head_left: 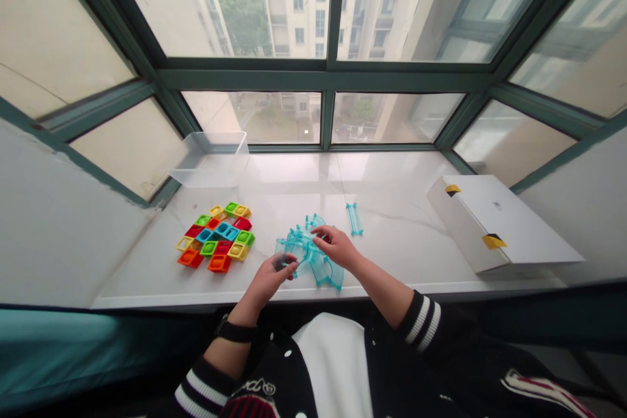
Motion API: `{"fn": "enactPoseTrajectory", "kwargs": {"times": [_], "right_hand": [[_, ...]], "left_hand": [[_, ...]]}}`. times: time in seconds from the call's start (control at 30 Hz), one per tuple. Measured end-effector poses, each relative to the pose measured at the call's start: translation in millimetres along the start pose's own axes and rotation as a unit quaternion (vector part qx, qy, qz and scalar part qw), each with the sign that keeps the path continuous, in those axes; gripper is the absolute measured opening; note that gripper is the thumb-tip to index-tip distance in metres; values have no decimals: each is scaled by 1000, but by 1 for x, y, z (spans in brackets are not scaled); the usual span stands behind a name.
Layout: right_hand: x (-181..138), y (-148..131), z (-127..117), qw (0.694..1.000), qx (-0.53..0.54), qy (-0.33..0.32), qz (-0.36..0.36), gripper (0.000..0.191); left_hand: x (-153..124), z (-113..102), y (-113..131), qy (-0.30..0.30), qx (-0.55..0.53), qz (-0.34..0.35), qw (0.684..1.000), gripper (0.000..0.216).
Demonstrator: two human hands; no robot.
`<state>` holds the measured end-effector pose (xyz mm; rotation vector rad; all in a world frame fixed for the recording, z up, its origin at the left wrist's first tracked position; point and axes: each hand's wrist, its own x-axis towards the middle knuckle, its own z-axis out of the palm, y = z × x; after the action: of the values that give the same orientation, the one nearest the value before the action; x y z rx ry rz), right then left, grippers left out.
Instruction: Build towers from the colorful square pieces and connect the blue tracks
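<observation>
A loose pile of translucent blue plastic track pieces (pixel 321 268) lies near the front edge of the sill, curved and straight parts overlapping. At its left side my left hand (pixel 273 277) is closed on a clear blue plastic track piece (pixel 281 248), its thumb and fingers pinching the lower end. My right hand (pixel 336 245) reaches over the upper right of the pile. Its thumb and fingertips are slightly apart and close to the pieces; no held piece shows between them. One straight blue piece (pixel 354 219) lies apart, behind and right of the pile.
Colourful plastic blocks (pixel 223 248) in red, orange, yellow, green and blue stand grouped on the left. A clear plastic bin (pixel 210 173) sits at the back left by the window. On the right is a white box (pixel 504 225) with black-and-yellow tabs. Window frames (pixel 313 78) bound the sill.
</observation>
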<state>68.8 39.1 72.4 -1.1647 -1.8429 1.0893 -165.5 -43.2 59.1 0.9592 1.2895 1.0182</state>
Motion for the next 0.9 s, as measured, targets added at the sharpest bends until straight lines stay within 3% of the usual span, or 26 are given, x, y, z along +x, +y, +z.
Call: {"fn": "enactPoseTrajectory", "kwargs": {"times": [0.13, 0.3, 0.37, 0.53, 0.73, 0.9], "right_hand": [[-25, -4, -7, 993, 15, 84, -84, 37], [-57, -4, -8, 987, -35, 41, -152, 36], [-62, -1, -9, 985, -42, 43, -162, 33], [-67, 3, -24, 971, -80, 122, -188, 19], [-84, 16, -52, 970, -109, 146, -162, 16], [-92, 42, -78, 964, -123, 212, -100, 11]], "left_hand": [[5, 11, -3, 12, -82, -24, 996, 44], [13, 36, 10, 22, -196, -51, 979, 49], [18, 50, 16, 9, -216, -63, 974, 48], [26, 89, 23, -29, -213, -68, 974, 46], [28, 122, 25, -70, -174, -67, 980, 46], [30, 119, 17, -87, -139, -71, 984, 47]]}}
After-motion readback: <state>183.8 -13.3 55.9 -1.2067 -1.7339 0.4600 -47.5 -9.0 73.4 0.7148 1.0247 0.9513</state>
